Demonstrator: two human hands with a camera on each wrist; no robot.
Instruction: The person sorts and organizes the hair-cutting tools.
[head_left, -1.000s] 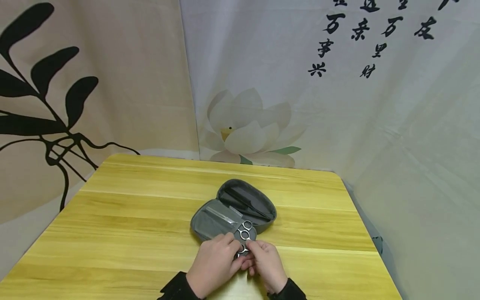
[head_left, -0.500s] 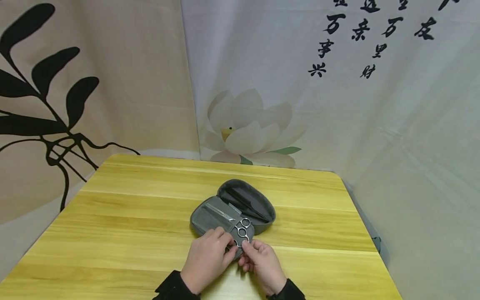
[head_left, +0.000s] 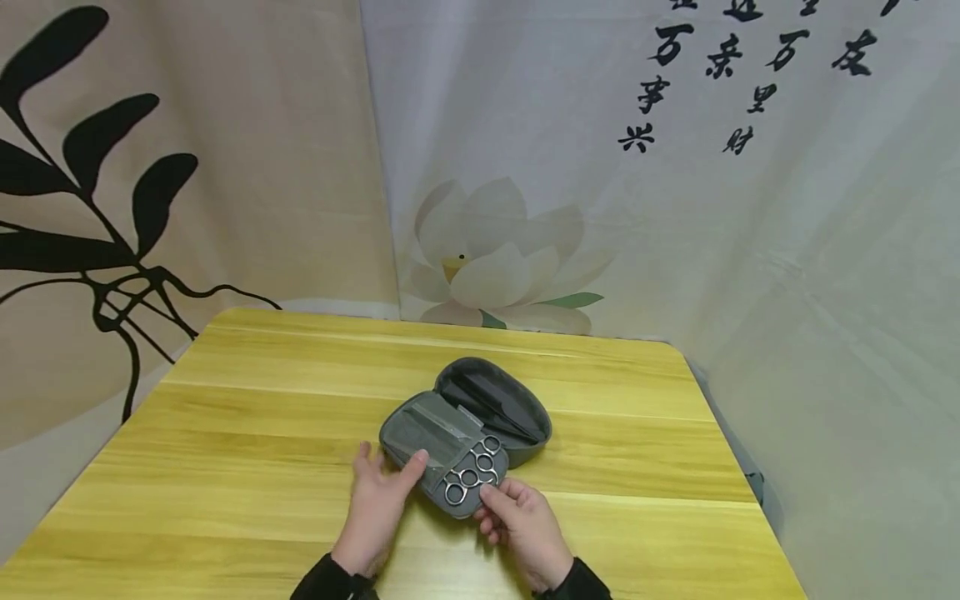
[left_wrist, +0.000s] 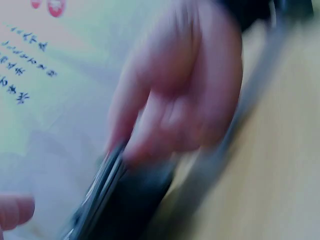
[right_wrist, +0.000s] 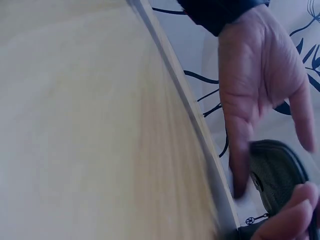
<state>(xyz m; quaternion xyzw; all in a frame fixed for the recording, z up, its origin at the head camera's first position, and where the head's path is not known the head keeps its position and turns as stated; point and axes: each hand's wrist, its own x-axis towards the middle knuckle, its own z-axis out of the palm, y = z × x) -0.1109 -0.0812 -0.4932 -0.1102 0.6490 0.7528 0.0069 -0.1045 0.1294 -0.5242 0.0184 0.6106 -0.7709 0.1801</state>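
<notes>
A grey zip case point(head_left: 405, 429) lies opened out on the wooden table. Silver scissors point(head_left: 462, 486) sit in its flap pocket, their finger rings sticking out in a row. A black comb point(head_left: 491, 406) lies in the deeper half. My right hand point(head_left: 528, 529) pinches the flap's near corner between thumb and fingers, as the left wrist view also shows, though blurred. My left hand point(head_left: 375, 504) is spread at the flap's left edge, thumb over it and fingers beside it. In the right wrist view the left hand point(right_wrist: 260, 75) straddles the case point(right_wrist: 275, 175) without visibly gripping.
The wooden table point(head_left: 262, 467) extends around the case on every side. A hanging cloth point(head_left: 510, 125) with a lotus print and black characters backs the table, and a black leaf print point(head_left: 105, 137) is at the left.
My left hand has left the scissors' finger rings and moved left to the flap's edge, its fingers spreading. All the rings now show. My right hand stays pinching the corner.
</notes>
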